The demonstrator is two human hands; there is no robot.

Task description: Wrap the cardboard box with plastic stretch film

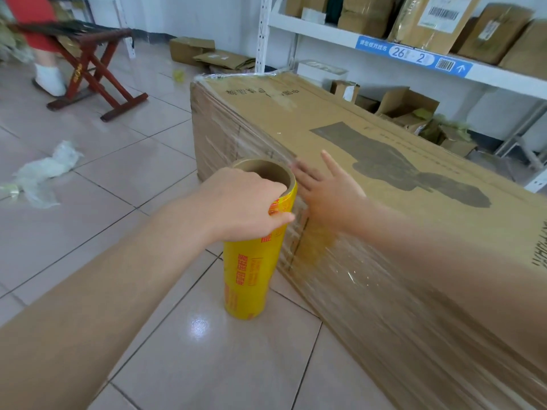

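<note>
- Pale glossy floor tiles (pixel 118 161) run under white metal shelving (pixel 325 28) that holds brown parcels.
- A large brown cardboard box (pixel 296 119) lies on the floor, with clear stretch film (pixel 355 276) covering its long side.
- The left hand (pixel 245 202) grips the top of an upright yellow roll of plastic film (pixel 251 276), fingers curled over its rim, just beside the box.
- The right hand (pixel 328 190) lies flat with fingers spread on the box's upper edge.
</note>
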